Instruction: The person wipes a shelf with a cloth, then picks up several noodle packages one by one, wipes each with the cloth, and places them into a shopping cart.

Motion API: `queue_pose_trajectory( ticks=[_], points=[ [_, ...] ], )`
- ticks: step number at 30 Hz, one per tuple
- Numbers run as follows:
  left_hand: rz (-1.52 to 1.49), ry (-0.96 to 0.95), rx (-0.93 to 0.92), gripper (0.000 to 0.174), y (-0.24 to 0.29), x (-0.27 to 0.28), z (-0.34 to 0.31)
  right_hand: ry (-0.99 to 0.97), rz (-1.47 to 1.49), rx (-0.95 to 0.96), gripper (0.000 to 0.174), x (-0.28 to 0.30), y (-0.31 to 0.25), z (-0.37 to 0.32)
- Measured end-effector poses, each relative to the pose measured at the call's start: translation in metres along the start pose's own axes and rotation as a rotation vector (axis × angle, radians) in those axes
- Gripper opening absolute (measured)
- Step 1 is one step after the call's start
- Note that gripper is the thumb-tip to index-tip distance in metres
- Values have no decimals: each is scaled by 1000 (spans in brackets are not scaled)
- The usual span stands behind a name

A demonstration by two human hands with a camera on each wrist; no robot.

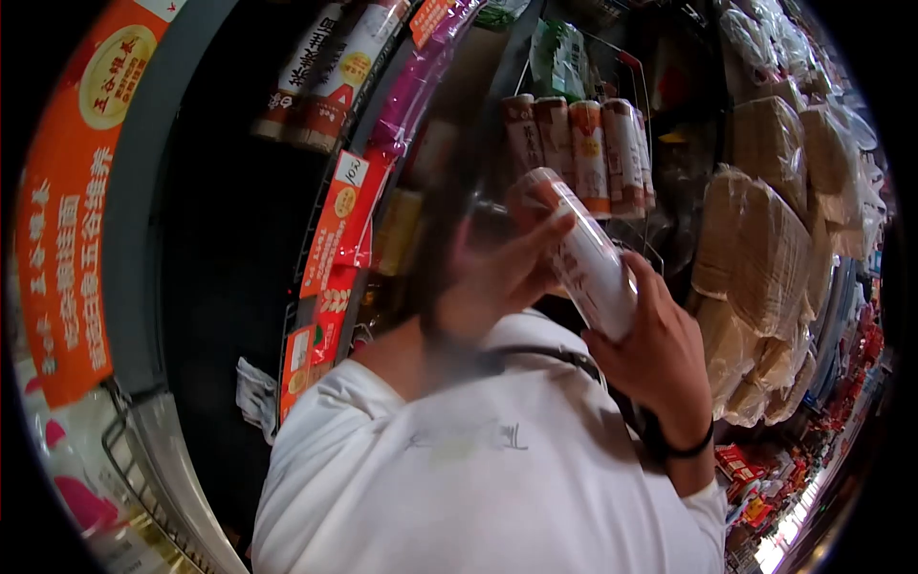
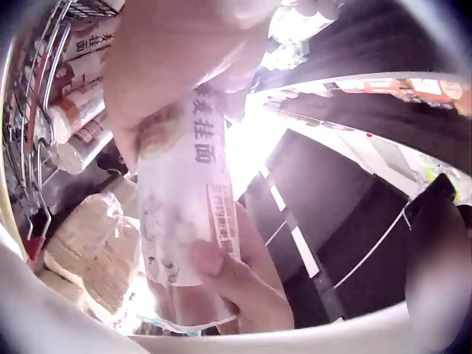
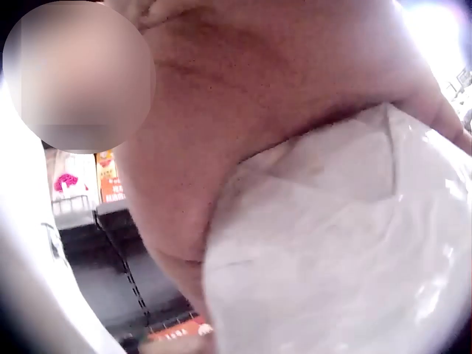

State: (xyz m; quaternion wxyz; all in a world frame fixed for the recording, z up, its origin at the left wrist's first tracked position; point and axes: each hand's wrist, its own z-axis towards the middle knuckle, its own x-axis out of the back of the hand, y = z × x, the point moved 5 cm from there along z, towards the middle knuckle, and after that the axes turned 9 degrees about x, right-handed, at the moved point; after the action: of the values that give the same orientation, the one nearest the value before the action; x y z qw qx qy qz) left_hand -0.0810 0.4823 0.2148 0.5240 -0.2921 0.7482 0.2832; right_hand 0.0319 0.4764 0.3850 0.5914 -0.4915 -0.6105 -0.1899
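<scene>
Both hands hold a cylindrical pack of dried noodles point(image 1: 588, 253) in front of the chest, tilted, with white paper and a reddish-brown end. The left hand point(image 1: 512, 273) grips its upper end, thumb across the wrapper. The right hand point(image 1: 660, 349) wraps round the lower end. Seen from the left wrist, dark printed characters run along the noodle pack point(image 2: 177, 214), and the right hand point(image 2: 254, 291) presses a thumb on its lower part. The right wrist view shows the pack's clear-wrapped white end point(image 3: 339, 243) against the right palm point(image 3: 280, 81).
Several similar noodle packs point(image 1: 588, 153) stand in a wire basket point(image 1: 643, 81) ahead. Plastic-wrapped tan bundles point(image 1: 751, 230) hang or stack to the right. On the left are dark shelves with orange-red label strips point(image 1: 335, 225) and two more noodle packs point(image 1: 349, 72).
</scene>
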Motion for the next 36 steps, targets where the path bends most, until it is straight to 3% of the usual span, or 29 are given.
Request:
queue_pose_trajectory(
  ticks=[1,3,5,7,10,12,13,14,16,19,20,21,24,25,28,31,36],
  points=[
    [136,-122,-117,49,11,3,-3,25,0,1,82,2,-5,7],
    [167,-220,-165,50,12,14,1,41,-23,4,83,-6,-3,12],
    [-14,-184,-30,50,11,28,25,2,-118,-42,82,-25,9,24],
    [-141,-185,-59,50,-4,30,27,-40,-65,-50,79,-7,-12,18],
    [40,-101,-217,56,14,19,8,37,37,31,74,6,-18,25],
    [26,99,-62,58,12,44,25,95,105,97,74,-24,11,31],
    [-35,174,34,59,12,50,36,-41,178,-15,73,-37,20,36],
    [-82,267,142,48,1,55,29,-321,368,-264,70,-42,24,35],
    [-27,357,12,44,4,38,13,-162,317,-29,71,-26,17,27],
    [94,357,-48,42,18,-9,-23,-260,886,-198,74,-33,32,7],
    [146,344,-73,42,25,-16,-23,-280,1063,-238,77,-31,38,6],
    [219,419,-65,41,23,-11,-23,-208,1106,-142,79,-37,48,3],
    [715,413,-412,41,29,-65,-36,-79,1117,25,90,-51,65,-16],
    [802,319,-561,31,30,-81,-36,-57,1128,68,91,-52,69,-20],
    [1306,298,-741,32,20,-93,-32,15,1103,161,94,-42,81,-32],
    [1387,253,-638,44,7,-114,-26,79,1158,188,94,-38,96,-47],
    [1511,247,-643,53,-17,-142,-8,136,1285,240,94,-33,121,-67]
  ],
)
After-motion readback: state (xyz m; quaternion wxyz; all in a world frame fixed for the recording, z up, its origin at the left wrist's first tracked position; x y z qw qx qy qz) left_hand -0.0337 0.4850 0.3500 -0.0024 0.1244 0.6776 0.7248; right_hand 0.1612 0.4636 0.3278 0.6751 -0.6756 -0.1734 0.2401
